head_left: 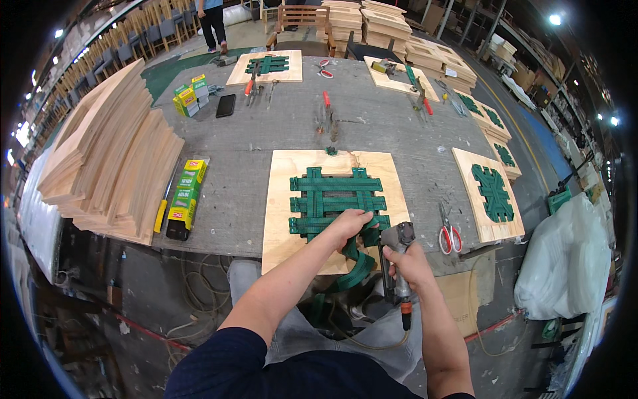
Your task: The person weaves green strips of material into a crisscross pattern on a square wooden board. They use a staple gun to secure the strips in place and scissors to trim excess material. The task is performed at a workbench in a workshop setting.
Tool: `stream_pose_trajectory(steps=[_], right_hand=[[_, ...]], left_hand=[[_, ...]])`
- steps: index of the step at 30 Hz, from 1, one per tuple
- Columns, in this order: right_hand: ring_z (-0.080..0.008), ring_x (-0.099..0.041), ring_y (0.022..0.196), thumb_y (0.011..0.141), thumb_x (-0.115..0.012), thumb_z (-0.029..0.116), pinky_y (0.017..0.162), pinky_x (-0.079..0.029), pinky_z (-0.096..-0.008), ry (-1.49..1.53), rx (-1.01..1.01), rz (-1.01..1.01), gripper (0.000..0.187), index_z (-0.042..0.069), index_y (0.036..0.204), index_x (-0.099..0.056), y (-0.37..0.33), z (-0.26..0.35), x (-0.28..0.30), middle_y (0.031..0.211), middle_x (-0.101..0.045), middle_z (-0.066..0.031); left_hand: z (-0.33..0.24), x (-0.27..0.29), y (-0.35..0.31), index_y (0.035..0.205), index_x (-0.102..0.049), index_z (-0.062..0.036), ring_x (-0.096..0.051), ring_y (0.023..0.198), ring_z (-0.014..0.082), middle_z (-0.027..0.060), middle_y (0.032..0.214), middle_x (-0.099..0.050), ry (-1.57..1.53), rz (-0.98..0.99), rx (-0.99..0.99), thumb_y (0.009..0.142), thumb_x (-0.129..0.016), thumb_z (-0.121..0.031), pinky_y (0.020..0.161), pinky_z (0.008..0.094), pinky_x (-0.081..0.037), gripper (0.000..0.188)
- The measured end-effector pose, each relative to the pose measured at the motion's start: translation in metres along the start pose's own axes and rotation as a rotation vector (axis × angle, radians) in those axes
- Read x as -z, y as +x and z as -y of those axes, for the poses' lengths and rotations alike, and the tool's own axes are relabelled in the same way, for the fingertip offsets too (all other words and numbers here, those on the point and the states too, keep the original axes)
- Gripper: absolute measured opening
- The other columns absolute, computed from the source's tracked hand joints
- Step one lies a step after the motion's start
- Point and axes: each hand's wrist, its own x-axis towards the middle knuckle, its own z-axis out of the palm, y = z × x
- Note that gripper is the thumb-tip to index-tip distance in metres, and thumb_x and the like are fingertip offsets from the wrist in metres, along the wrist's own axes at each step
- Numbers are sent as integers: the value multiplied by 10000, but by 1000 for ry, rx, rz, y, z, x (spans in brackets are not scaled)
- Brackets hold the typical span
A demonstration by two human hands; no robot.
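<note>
On the table in front of me lies a square wooden panel [282, 249] with green webbing [330, 203] woven in a lattice over its middle. My left hand [352, 223] is closed on a green webbing strap [359, 272] at the lattice's near right corner. The strap's loose length curls down over the panel's near edge. My right hand [411, 265] grips a pneumatic staple gun [401, 234], its head close to that same corner. From the bottom of the handle, an orange fitting [406, 308] joins an air hose. The staple gun's nose is partly hidden.
Red-handled scissors [450, 238] lie to the right, near another webbed panel [492, 193]. Leftward are a yellow-green box [186, 194], a yellow-handled tool [161, 214] and stacked wooden frames [109, 159]. A phone [226, 105] and more panels sit farther back. A person [211, 23] stands beyond the table.
</note>
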Motion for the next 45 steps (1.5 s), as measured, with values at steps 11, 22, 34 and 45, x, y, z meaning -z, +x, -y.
stream_pose_trajectory(steps=[11, 22, 34, 45], right_hand=[[-107, -543, 496, 940, -729, 129, 437, -429, -282, -53, -4, -49, 139, 15, 963, -653, -1, 4, -12, 738, -654, -23], [-131, -563, 496, 921, -743, 97, 431, -445, -298, -18, 22, -40, 171, 24, 1026, -630, -6, 2, -21, 726, -621, -20], [-159, -573, 476, 910, -758, 107, 417, -457, -317, 5, 18, -27, 227, 20, 1052, -605, -3, -8, -24, 732, -633, -49], [-182, -591, 546, 929, -772, 226, 442, -487, -354, 515, -93, -234, 262, 87, 1061, -593, 11, -55, 76, 812, -617, -42]], left_hand=[[10, 5, 11, 1175, -692, -19, -661, 933, 150, 29, 1060, -733, -110, 39, -66, 1072, -538, -314, 852, 357, -551, 348], [18, 1, 20, 1196, -687, -2, -693, 948, 171, 77, 1100, -765, -79, 84, -207, 1066, -568, -308, 815, 354, -556, 352], [13, 10, 5, 1179, -686, -3, -703, 912, 176, 71, 1063, -769, 13, -26, -172, 1064, -537, -363, 829, 362, -550, 406], [73, -30, -60, 990, -644, -101, -689, 746, 352, 137, 807, -682, 1138, -429, -951, 974, -632, -419, 619, 465, -545, 318]])
